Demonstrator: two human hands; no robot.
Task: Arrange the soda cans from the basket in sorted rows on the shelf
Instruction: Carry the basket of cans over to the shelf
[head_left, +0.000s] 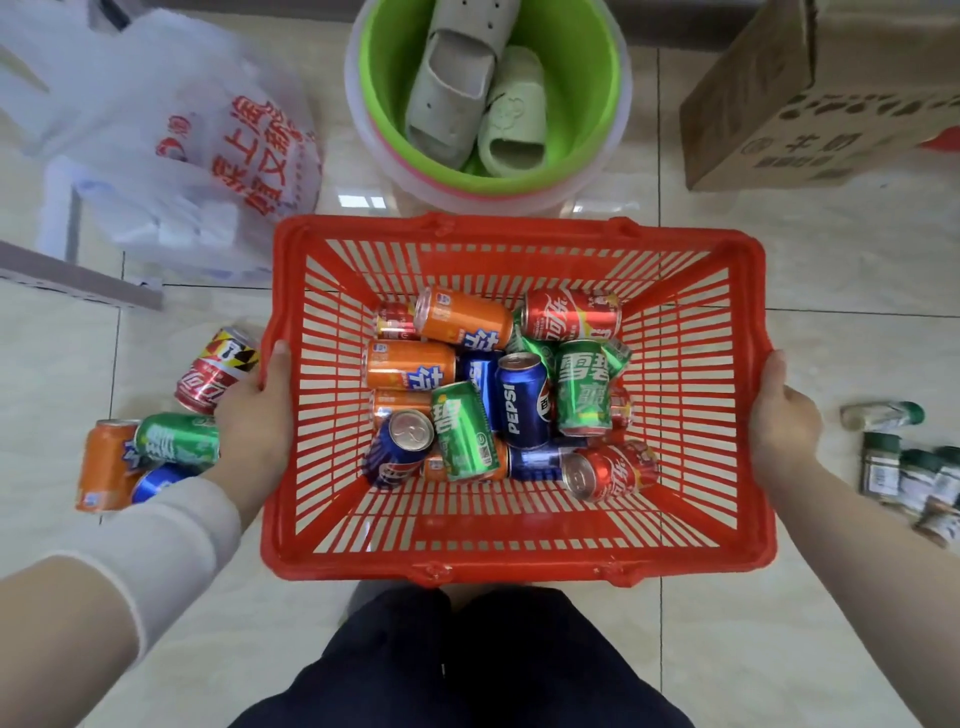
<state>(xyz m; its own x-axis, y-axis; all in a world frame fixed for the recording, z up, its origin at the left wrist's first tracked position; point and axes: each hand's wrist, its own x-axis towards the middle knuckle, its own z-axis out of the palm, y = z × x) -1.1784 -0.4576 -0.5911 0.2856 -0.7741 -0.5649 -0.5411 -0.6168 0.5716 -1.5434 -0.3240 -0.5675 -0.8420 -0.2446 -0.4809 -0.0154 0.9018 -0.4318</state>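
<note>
Two hands gripping at either side.
The left hand and right hand each curl round a side rim of the basket, thumbs lying on top; the left forearm wears a white sleeve, the right forearm is bare.

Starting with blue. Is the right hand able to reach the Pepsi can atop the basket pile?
Likely not yet: the right hand grips the basket rim. The Pepsi can lies uncovered on top, reachable once it lets go.
</note>
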